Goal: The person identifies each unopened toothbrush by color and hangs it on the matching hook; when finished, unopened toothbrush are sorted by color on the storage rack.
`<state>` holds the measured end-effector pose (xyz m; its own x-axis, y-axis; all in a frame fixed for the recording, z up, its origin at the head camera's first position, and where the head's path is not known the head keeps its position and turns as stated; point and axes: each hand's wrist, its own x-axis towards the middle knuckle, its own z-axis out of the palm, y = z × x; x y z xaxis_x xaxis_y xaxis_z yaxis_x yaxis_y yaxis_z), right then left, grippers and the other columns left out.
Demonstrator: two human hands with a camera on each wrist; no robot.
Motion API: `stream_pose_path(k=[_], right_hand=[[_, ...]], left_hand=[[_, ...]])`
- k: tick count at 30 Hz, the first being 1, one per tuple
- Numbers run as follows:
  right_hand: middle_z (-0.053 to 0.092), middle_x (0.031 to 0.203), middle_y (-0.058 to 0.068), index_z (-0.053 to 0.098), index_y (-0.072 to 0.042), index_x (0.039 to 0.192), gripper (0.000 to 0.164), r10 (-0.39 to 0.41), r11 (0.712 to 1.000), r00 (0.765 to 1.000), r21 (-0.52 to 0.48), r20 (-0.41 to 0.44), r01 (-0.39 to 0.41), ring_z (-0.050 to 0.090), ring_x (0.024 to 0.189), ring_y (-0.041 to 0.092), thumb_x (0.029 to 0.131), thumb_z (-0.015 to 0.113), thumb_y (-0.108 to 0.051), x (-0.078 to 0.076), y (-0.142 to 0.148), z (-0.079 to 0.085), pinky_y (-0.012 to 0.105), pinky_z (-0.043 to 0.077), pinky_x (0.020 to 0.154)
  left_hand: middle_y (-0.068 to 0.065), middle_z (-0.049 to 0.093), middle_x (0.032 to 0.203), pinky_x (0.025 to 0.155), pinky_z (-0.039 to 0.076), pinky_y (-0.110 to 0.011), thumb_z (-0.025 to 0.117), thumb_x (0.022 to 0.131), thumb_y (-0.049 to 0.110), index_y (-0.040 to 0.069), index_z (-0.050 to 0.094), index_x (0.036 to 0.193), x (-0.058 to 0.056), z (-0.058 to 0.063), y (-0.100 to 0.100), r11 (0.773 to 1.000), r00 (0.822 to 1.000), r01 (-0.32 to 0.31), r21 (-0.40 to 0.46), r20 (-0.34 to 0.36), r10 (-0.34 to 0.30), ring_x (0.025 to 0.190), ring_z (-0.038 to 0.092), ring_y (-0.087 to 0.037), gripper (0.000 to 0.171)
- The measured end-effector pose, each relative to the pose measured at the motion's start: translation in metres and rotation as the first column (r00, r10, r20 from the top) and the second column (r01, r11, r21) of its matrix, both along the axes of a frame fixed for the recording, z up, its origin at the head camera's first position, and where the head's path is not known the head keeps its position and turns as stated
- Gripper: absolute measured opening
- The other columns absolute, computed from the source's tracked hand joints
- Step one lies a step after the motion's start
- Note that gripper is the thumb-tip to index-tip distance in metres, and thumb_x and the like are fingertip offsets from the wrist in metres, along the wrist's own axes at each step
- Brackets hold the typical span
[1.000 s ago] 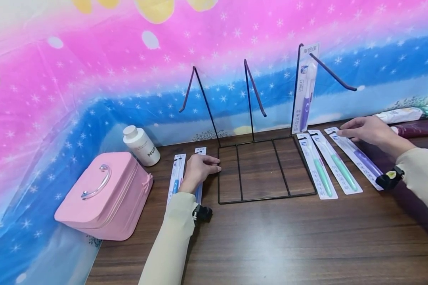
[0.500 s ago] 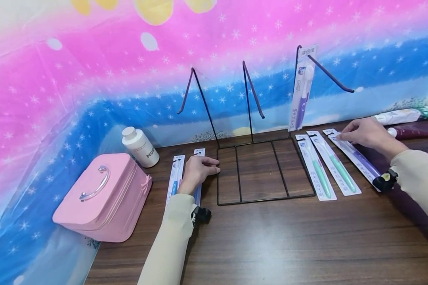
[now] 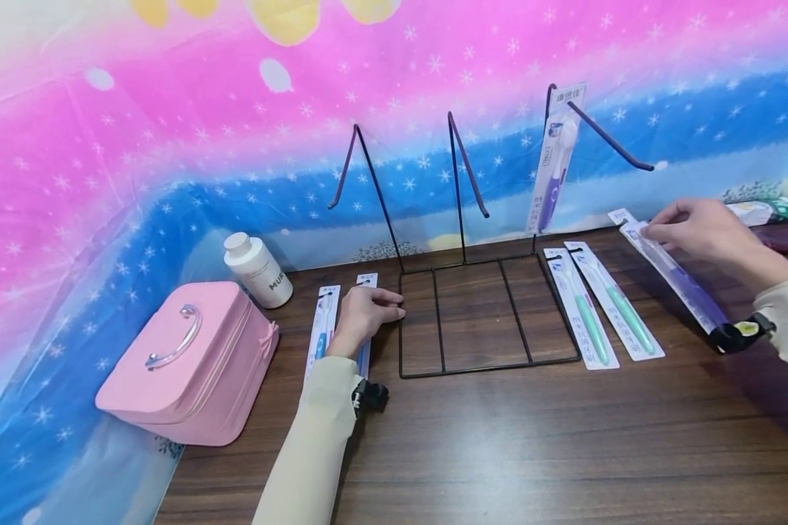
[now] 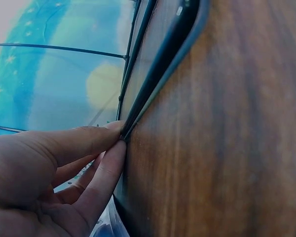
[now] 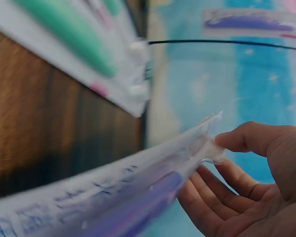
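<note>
My left hand [image 3: 362, 315] pinches the left base wire of a black wire rack [image 3: 441, 321] between thumb and fingertips, as the left wrist view shows close up. My right hand [image 3: 702, 230] holds a packaged purple toothbrush [image 3: 686, 284] near its top end, thumb on one side and fingers on the other. That package tilts up off the table in the right wrist view. From the rack's right hook hangs another packaged purple toothbrush [image 3: 554, 171]. Two packaged green toothbrushes, a left one [image 3: 584, 310] and a right one [image 3: 617, 302], lie beside the rack.
Two packaged blue toothbrushes, one of them this outer pack [image 3: 322, 328], lie by my left hand, partly covered. A white bottle [image 3: 259, 270] and a pink case [image 3: 190, 364] stand at left. Toothpaste-like tubes [image 3: 784, 237] lie behind my right hand. A patterned cloth [image 3: 236, 146] hangs behind.
My right hand has raised the purple toothbrush package off the table and shifted it slightly right. The hanging package has swung a little on its hook. My left hand stays on the rack.
</note>
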<state>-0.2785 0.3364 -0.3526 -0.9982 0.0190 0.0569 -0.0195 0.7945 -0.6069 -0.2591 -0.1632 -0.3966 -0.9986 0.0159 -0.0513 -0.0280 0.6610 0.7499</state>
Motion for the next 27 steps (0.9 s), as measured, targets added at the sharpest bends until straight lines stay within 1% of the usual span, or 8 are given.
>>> stream_pose_path(k=[6,10,13,16,19,22,24,27], right_hand=[[0.066,0.105,0.021,0.062,-0.004,0.113,0.063,-0.056,0.998,0.996,-0.029,-0.063,0.055,0.055,0.060,0.024,0.081,0.070,-0.057,0.017,-0.010,0.024,0.037,0.040,0.047],[0.064,0.114,0.022,0.060,-0.007,0.119,0.064,-0.058,0.998,0.994,-0.033,-0.092,0.055,0.053,0.066,0.012,0.081,0.071,-0.058,0.028,-0.016,0.039,0.037,0.038,0.056],[0.068,0.109,0.009,0.058,-0.007,0.124,0.064,-0.034,0.997,0.991,-0.069,-0.129,0.025,0.054,0.080,-0.001,0.082,0.072,-0.052,0.037,-0.020,0.050,0.028,0.041,0.068],[0.067,0.099,-0.013,0.056,-0.012,0.134,0.064,-0.015,0.990,0.987,-0.144,-0.159,-0.008,0.056,0.082,-0.009,0.083,0.075,-0.045,0.049,-0.025,0.061,0.017,0.041,0.068],[0.064,0.097,-0.024,0.056,-0.019,0.138,0.062,-0.020,0.981,0.984,-0.195,-0.176,-0.015,0.056,0.086,-0.011,0.083,0.076,-0.041,0.063,-0.031,0.071,0.012,0.039,0.069],[0.063,0.101,-0.022,0.057,-0.024,0.137,0.058,-0.043,0.975,0.979,-0.223,-0.197,-0.002,0.054,0.090,-0.008,0.084,0.075,-0.039,0.075,-0.038,0.080,0.015,0.035,0.072],[0.062,0.103,-0.020,0.057,-0.023,0.136,0.055,-0.046,0.972,0.973,-0.234,-0.227,-0.009,0.054,0.092,-0.005,0.086,0.075,-0.037,0.082,-0.041,0.083,0.016,0.035,0.074],[0.062,0.105,-0.014,0.057,-0.019,0.136,0.050,-0.024,0.954,0.953,-0.292,-0.303,-0.069,0.055,0.093,-0.004,0.089,0.073,-0.024,0.088,-0.044,0.086,0.012,0.036,0.077]], left_hand=[[0.002,0.072,0.088,0.072,0.045,-0.033,0.079,0.082,0.016,0.015,0.078,0.100,0.000,0.000,0.000,1.000,1.000,-0.009,-0.006,0.008,0.009,0.087,0.061,-0.016,0.018],[0.002,0.072,0.089,0.073,0.045,-0.033,0.079,0.082,0.015,0.015,0.078,0.100,-0.001,0.000,0.000,1.000,1.000,-0.008,-0.005,0.010,0.008,0.088,0.061,-0.016,0.018],[0.002,0.071,0.089,0.072,0.045,-0.033,0.079,0.082,0.015,0.016,0.078,0.099,-0.001,0.000,0.000,1.000,1.000,-0.007,-0.001,0.009,0.007,0.088,0.060,-0.016,0.017],[0.002,0.071,0.090,0.072,0.045,-0.032,0.079,0.082,0.015,0.015,0.078,0.099,-0.002,0.001,0.000,1.000,1.000,-0.004,-0.005,0.004,0.004,0.087,0.060,-0.016,0.017],[0.002,0.071,0.090,0.072,0.046,-0.032,0.079,0.083,0.016,0.015,0.078,0.100,-0.001,0.001,0.000,1.000,1.000,-0.001,-0.010,0.006,0.002,0.086,0.061,-0.016,0.018],[0.001,0.071,0.091,0.072,0.046,-0.032,0.079,0.083,0.016,0.015,0.078,0.101,-0.001,0.001,0.000,1.000,1.000,-0.004,-0.015,0.009,0.004,0.086,0.061,-0.017,0.018],[0.002,0.071,0.090,0.072,0.045,-0.032,0.079,0.083,0.016,0.016,0.078,0.100,-0.001,0.001,0.000,1.000,1.000,-0.007,-0.016,0.011,0.007,0.086,0.061,-0.017,0.018],[0.002,0.071,0.090,0.073,0.045,-0.033,0.079,0.083,0.016,0.016,0.078,0.100,-0.001,0.001,0.000,1.000,1.000,-0.005,-0.013,0.012,0.005,0.087,0.060,-0.017,0.017]])
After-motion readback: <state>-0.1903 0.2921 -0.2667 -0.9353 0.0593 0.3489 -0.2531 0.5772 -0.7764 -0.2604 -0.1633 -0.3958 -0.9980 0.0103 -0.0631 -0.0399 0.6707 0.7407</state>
